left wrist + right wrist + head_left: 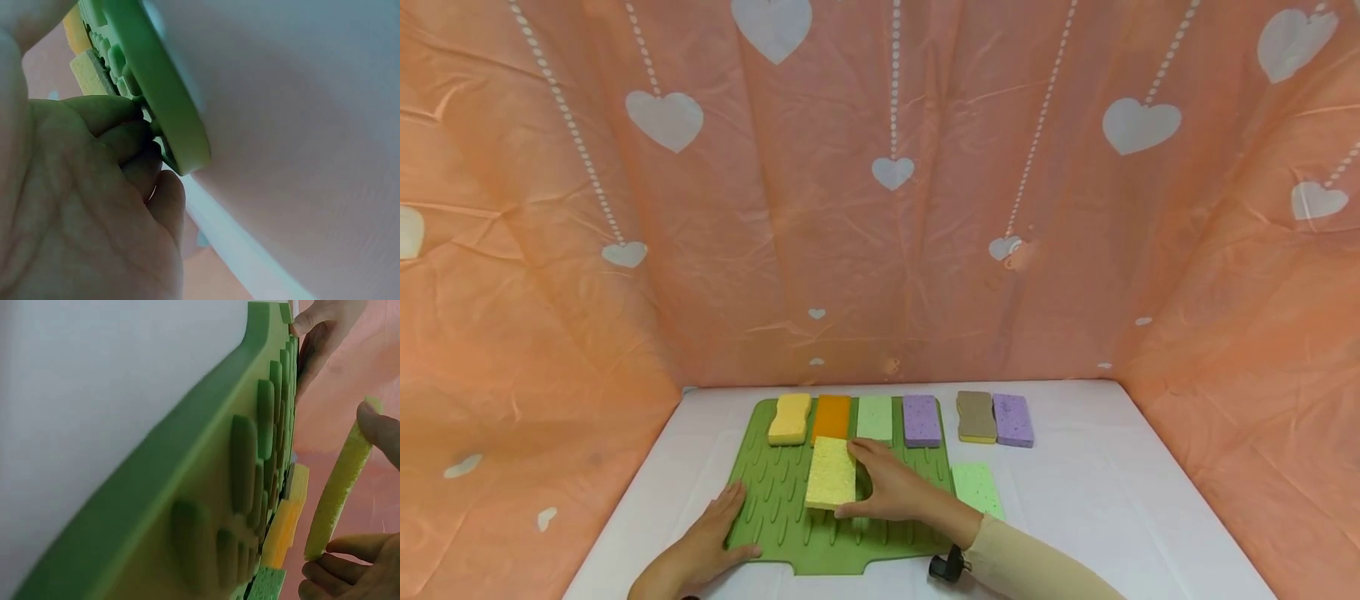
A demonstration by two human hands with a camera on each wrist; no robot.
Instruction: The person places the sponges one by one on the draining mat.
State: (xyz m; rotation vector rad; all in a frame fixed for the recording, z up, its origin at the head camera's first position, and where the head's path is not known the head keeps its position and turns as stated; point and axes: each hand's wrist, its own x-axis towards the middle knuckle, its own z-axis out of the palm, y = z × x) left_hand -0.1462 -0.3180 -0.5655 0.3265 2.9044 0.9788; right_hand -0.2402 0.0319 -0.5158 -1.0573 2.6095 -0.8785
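My right hand (891, 483) grips a yellow rectangular sponge (831, 472) by its near and far ends, thumb at the near end. In the right wrist view this sponge (340, 487) is held up above the green ridged mat (767, 508). My left hand (703, 533) rests at the mat's left edge, fingers along the rim and thumb spread toward the near edge. Along the mat's far side lie a yellow wavy sponge (789, 419), an orange sponge (831, 417), a pale green sponge (875, 418) and a purple sponge (921, 421). The held sponge overlaps the orange one's near end in the head view.
Right of the mat, on the white table (1075, 492), a grey-topped wavy sponge (977, 416) lies beside a second purple sponge (1013, 420). Nearer, another pale green sponge (976, 487) is partly hidden by my right arm. An orange curtain (850, 250) with hearts encloses the table.
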